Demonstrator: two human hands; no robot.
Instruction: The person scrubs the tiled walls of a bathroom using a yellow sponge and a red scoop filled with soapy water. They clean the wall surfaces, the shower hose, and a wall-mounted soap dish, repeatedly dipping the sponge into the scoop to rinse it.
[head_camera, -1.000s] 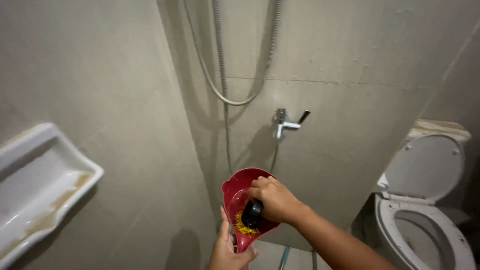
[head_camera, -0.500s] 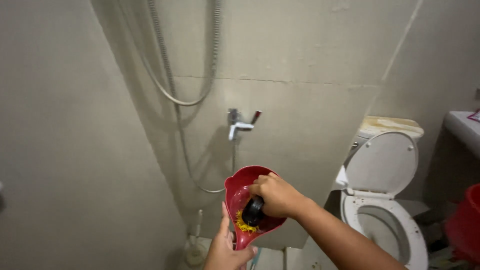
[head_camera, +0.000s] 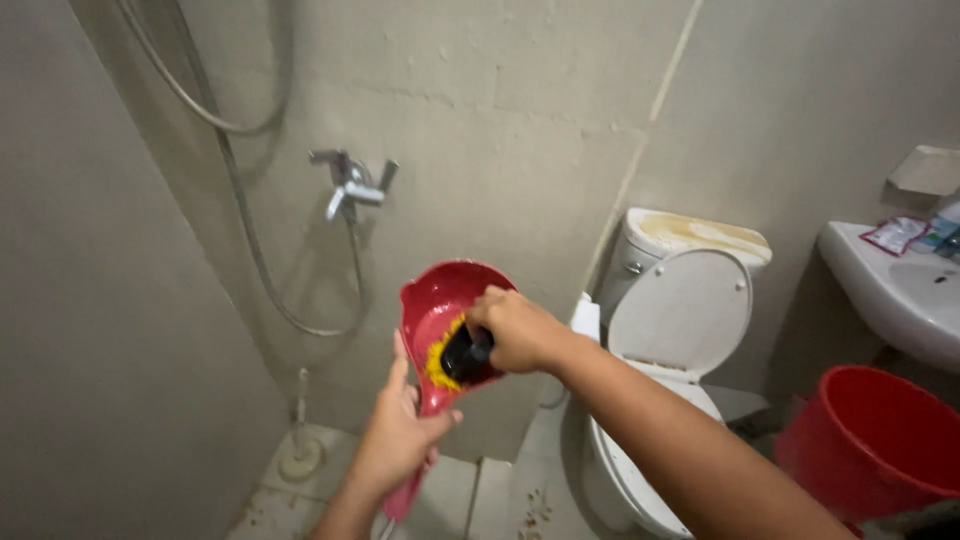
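A red plastic water dipper (head_camera: 440, 320) is held up in front of a bathroom wall, its bowl tilted toward the viewer. Inside the bowl, a yellow sponge (head_camera: 437, 362) is pressed against the lower part; the upper part shows bare red, so the scrubbing looks only partly done. The right hand (head_camera: 515, 330) is curled closed around a dark scrubber grip (head_camera: 462, 355) on that sponge. The left hand (head_camera: 400, 440) wraps the dipper's handle from below. Nearby: a wall tap (head_camera: 350, 185) with hose, a toilet (head_camera: 675, 320), a red bucket (head_camera: 870, 440), a sink (head_camera: 890, 285).
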